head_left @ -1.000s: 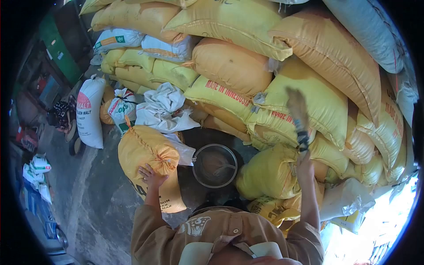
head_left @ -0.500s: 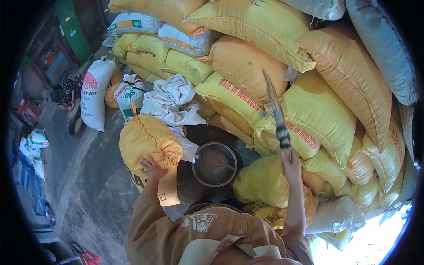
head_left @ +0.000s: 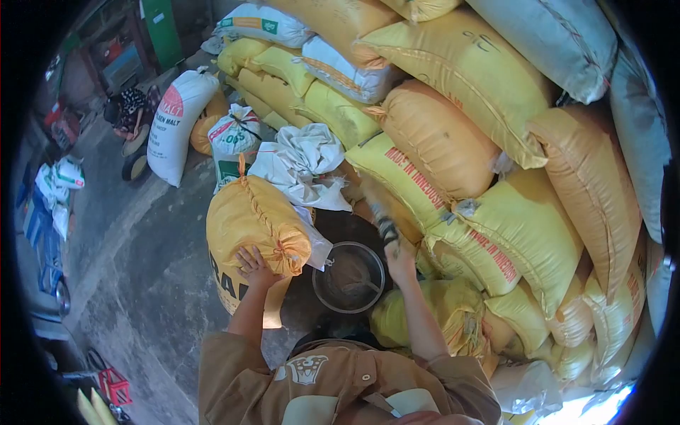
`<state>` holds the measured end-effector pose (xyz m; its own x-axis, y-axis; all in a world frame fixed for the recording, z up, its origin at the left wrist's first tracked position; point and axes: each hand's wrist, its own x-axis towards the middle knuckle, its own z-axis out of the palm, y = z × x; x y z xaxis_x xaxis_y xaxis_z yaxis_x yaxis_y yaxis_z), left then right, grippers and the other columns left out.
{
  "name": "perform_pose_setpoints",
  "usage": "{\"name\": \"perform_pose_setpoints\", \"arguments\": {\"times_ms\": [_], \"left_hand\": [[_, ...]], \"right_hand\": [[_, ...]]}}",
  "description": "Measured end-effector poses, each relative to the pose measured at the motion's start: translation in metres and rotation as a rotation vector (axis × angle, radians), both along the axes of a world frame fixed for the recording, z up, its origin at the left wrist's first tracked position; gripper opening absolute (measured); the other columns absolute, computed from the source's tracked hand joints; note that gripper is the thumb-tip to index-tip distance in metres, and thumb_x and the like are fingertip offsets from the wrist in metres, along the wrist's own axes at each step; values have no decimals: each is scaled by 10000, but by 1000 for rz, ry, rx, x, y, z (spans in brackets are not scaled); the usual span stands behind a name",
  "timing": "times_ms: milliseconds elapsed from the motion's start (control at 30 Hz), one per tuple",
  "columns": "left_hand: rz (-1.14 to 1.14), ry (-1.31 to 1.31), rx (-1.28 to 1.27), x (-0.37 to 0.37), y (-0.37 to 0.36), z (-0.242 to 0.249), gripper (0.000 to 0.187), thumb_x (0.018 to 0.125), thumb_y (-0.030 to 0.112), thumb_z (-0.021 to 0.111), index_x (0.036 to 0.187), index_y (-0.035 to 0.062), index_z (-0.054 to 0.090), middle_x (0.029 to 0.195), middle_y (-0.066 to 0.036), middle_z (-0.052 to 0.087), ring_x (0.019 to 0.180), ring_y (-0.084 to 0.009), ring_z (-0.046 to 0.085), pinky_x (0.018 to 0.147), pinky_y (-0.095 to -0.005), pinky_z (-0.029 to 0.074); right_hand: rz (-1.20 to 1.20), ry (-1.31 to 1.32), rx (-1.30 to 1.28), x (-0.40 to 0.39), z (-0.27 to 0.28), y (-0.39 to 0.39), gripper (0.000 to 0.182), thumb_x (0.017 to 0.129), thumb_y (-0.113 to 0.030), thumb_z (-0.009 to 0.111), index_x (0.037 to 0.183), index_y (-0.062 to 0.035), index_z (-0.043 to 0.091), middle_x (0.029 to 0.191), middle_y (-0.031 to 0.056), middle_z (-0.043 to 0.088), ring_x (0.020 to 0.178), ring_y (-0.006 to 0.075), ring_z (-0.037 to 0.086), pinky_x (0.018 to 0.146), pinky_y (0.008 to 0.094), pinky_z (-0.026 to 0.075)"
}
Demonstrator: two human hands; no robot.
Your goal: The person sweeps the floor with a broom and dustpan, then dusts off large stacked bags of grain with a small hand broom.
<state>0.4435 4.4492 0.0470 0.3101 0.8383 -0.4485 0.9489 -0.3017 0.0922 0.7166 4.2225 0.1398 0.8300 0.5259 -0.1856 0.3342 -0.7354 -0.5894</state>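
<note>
My left hand (head_left: 256, 268) rests with spread fingers on the side of a tied orange sack (head_left: 244, 219), which stands upright in front of me. To its right, my right hand (head_left: 399, 259) is wrapped round the dark, banded handle of a brush-like tool (head_left: 386, 223). The far end of this tool is smeared by motion. Below and left of the right hand sits a round metal basin (head_left: 316, 290) on the floor, with some material inside. A white plastic bag (head_left: 316, 244) is tucked between the orange sack and the basin.
Yellow and orange sacks (head_left: 453, 78) are piled high at the right and back. A crumpled white sack (head_left: 304, 159) and a white malt sack (head_left: 177, 134) stand beyond the orange one. Another person (head_left: 131, 113) is at the far left. A red crate (head_left: 115, 386) lies lower left.
My right hand has swung the tool down and left, from over the yellow sacks to near the basin. My left hand stays on the orange sack. The view has shifted slightly.
</note>
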Motion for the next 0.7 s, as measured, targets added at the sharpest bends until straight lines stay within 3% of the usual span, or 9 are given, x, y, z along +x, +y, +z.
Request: {"name": "perform_pose_setpoints", "arguments": {"times_ms": [133, 267, 400, 433, 500, 600, 700], "left_hand": [[19, 13, -6, 2, 4, -4, 1317, 498, 560, 727, 1329, 83, -176, 1336, -244, -271, 1237, -417, -238, 962, -611, 32], [1, 10, -11, 2, 3, -6, 1325, 508, 542, 733, 1313, 70, -207, 1328, -259, -272, 1230, -434, -235, 950, -627, 41], [16, 10, 4, 3, 5, -6, 1300, 503, 562, 720, 1336, 87, -157, 1351, -240, -240, 1242, -425, -218, 962, -614, 25], [16, 12, 16, 0, 8, -4, 1300, 503, 562, 720, 1336, 87, -157, 1351, -240, -240, 1242, -425, -218, 962, -614, 25], [44, 6, -23, 5, 6, -2, 1302, 501, 563, 720, 1335, 90, -160, 1353, -239, -238, 1244, -425, -213, 963, -615, 30], [11, -8, 16, 1, 3, -17, 1333, 479, 568, 731, 1328, 78, -173, 1344, -248, -248, 1238, -431, -221, 955, -622, 34], [4, -27, 34, 0, 5, -16, 1360, 463, 567, 741, 1319, 68, -191, 1332, -258, -265, 1232, -440, -226, 948, -628, 34]], "right_hand": [[-197, -302, 133, 29, 48, 45, 431, 848, -330, 430, 1139, -13, 442, 891, 271, 566, 854, 408, 550, 728, 464, 442], [-203, -298, -63, 58, 16, 57, 413, 858, -291, 412, 1162, -12, 416, 875, 260, 573, 838, 403, 557, 736, 453, 449], [396, -118, -514, 83, -90, 31, 479, 847, -306, 426, 1235, -32, 356, 968, 260, 555, 873, 406, 548, 774, 457, 437], [395, -118, -501, 63, -93, 25, 479, 847, -306, 426, 1235, -32, 356, 968, 260, 555, 873, 406, 548, 774, 457, 437], [145, -312, 17, 31, -73, 16, 513, 838, -332, 445, 1250, -45, 346, 992, 267, 546, 889, 413, 538, 779, 467, 425], [46, -273, -43, 1, 19, 33, 564, 828, -338, 471, 1277, -40, 303, 989, 275, 543, 896, 424, 529, 773, 471, 418], [-54, -423, 150, 25, 62, 49, 625, 837, -312, 465, 1323, -40, 182, 904, 284, 559, 818, 424, 546, 701, 472, 431]]}}
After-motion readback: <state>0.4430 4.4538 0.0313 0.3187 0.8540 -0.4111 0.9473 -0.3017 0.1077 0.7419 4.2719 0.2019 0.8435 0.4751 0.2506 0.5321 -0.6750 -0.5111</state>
